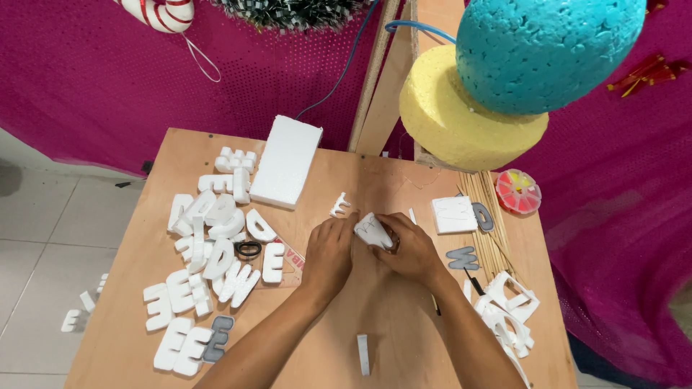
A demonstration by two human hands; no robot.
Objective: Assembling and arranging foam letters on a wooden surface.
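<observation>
Between both hands (371, 248), half-hidden foam piece (373, 230)

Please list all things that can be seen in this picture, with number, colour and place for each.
foam piece: one, white, held between both hands at table centre
foam letters: many, white, heaped on table's left side
foam block: one, white, rectangular, at table's far edge
foam square: one, white, right of the hands
foam offcuts: several, white, at table's right edge
wooden sticks: a bundle, tan, on table's right
bead box: one, round, multicoloured, far right
foam ball: one, turquoise, above a yellow foam disc
table: one, light wood
left hand: on the piece
right hand: on the piece
</observation>
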